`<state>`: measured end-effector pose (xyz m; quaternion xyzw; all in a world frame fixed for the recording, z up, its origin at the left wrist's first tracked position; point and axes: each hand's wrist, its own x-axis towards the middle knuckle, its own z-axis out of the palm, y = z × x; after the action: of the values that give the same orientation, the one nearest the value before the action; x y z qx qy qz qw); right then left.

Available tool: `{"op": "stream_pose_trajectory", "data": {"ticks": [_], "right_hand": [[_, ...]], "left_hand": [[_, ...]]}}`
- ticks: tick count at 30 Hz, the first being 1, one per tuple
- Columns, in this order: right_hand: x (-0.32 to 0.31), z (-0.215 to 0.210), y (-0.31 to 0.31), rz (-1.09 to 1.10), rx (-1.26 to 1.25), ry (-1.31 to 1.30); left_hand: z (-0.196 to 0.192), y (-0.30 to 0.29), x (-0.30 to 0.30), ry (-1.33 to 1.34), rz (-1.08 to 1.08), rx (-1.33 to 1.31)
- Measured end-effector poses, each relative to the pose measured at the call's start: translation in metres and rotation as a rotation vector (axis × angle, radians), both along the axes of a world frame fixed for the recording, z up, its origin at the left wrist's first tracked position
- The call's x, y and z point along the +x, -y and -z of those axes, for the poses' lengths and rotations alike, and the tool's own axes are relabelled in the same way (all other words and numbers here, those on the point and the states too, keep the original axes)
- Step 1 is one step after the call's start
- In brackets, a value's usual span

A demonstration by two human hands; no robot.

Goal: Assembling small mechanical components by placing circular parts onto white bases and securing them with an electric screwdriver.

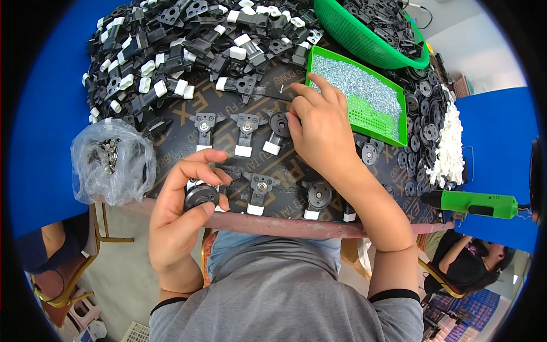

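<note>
Hidden or unclear: the right hand [319,128] covers whatever lies under its palm, and whether its fingertips pinch anything at the green tray's [402,134] edge cannot be told; the contents of the crumpled clear plastic bag [111,162] at the board's left edge show only as small metallic bits; a person at lower right is cut off by the rim. Packaging: the flat green tray holds small silvery screws [356,85]; a round green basket [347,34] behind it holds black parts. The brown board [188,117] carries pale printed lettering. Work item: black round disc [200,195], at the board's near edge, grasped between the left hand's [182,214] thumb and curled fingers. Black-and-white bracket assemblies [246,130] lie in rows just beside both hands.
</note>
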<state>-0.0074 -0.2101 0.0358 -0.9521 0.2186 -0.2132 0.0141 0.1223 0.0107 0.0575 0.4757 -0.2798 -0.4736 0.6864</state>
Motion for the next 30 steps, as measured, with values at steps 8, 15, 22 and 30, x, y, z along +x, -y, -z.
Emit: {"op": "stream_pose_trajectory", "data": {"ticks": [8, 15, 22, 30], "right_hand": [[-0.017, -0.015, -0.005, -0.031, 0.089, 0.140], [-0.015, -0.012, -0.013, -0.122, 0.211, 0.041], [-0.012, -0.009, -0.006, -0.072, 0.247, -0.051], [-0.026, -0.022, -0.005, -0.150, 0.304, -0.132]], "left_hand": [[-0.001, -0.001, 0.001, 0.017, 0.014, -0.010], [-0.003, 0.001, 0.000, 0.011, 0.005, -0.011], [-0.001, -0.002, -0.002, 0.005, 0.005, -0.029], [-0.010, 0.009, -0.022, -0.128, 0.025, -0.006]]}}
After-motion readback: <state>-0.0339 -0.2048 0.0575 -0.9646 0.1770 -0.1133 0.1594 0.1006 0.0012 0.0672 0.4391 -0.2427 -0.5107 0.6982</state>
